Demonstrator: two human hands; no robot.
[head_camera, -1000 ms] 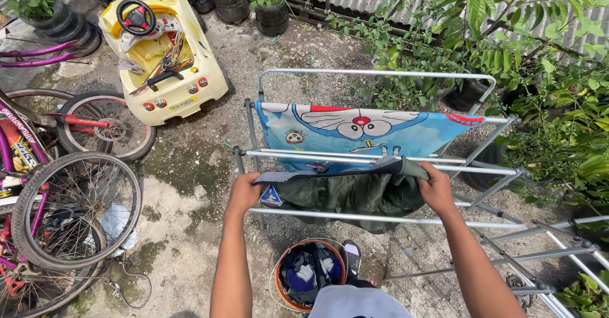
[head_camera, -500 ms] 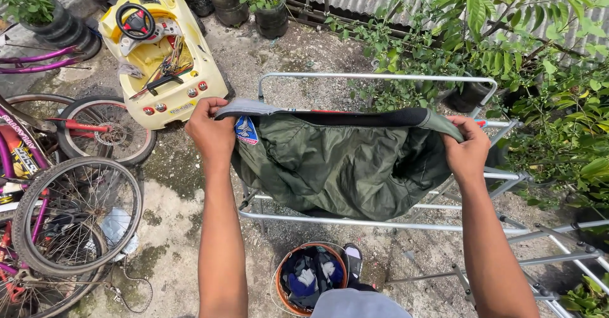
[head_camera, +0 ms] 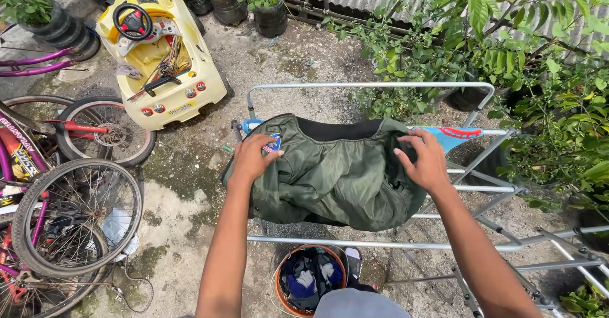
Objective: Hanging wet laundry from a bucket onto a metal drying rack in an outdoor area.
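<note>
Both hands, the left hand point(head_camera: 254, 156) and the right hand point(head_camera: 424, 161), press flat with loosened fingers on a dark green fabric garment point(head_camera: 333, 172) draped over the near rails of the grey metal drying rack point(head_camera: 374, 86) (spreading step); smoothing its bunched near edge seems next.

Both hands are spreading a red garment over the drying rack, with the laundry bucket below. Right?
Not quite: the garment is dark green, not red, as the head view shows. The rest holds: the left hand and right hand lie flat on it over the drying rack, with the laundry bucket below.
</note>
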